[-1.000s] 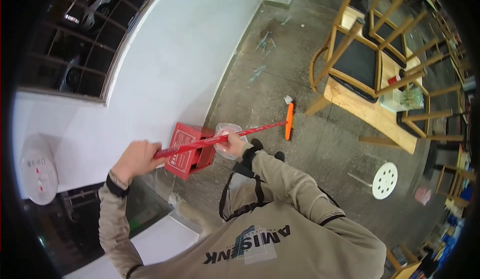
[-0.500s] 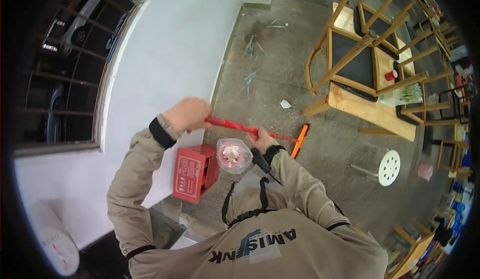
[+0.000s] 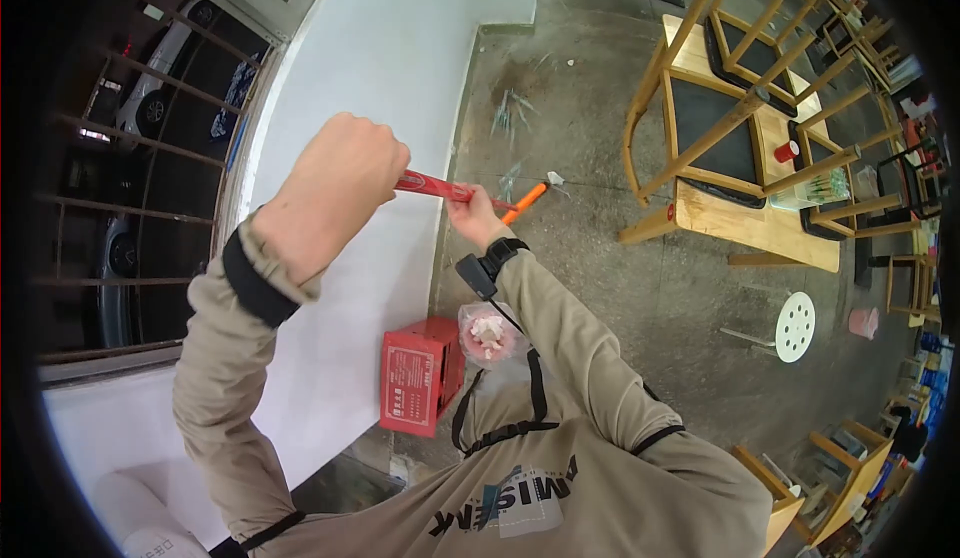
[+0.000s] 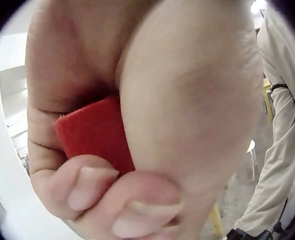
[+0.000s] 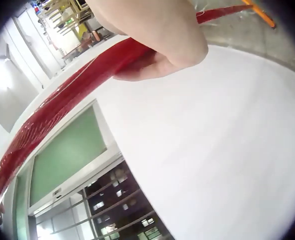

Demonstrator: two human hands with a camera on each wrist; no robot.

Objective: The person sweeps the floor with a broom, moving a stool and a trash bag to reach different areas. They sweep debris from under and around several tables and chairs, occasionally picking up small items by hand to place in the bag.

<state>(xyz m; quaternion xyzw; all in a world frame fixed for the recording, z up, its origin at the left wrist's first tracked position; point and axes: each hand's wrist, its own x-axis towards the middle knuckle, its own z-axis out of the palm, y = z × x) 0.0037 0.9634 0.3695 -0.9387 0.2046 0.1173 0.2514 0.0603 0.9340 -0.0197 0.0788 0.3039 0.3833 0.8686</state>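
My left hand (image 3: 345, 178) grips the top end of a broom's red handle (image 3: 432, 186), its fingers curled round it. In the left wrist view, the red handle end (image 4: 97, 132) shows inside the curled fingers. Lower on the same handle, my right hand (image 3: 475, 216) holds on, thumb and fingers wrapped about it. The broom's orange head (image 3: 525, 203) is at floor level beyond the right hand, beside a crumpled white scrap (image 3: 555, 178). Pale bluish shreds (image 3: 512, 113) lie on the floor farther off, near the wall.
A white wall (image 3: 400, 68) with a barred window runs along the left. By my legs stand a red box (image 3: 412, 378) and a lined bin (image 3: 488, 363) holding white rubbish. At right are a wooden table (image 3: 760, 233) with upturned chairs and a white round stool (image 3: 795, 328).
Both hands have moved forward, away from my body, with the handle. The orange head has swung left toward the wall, now beside the white scrap.
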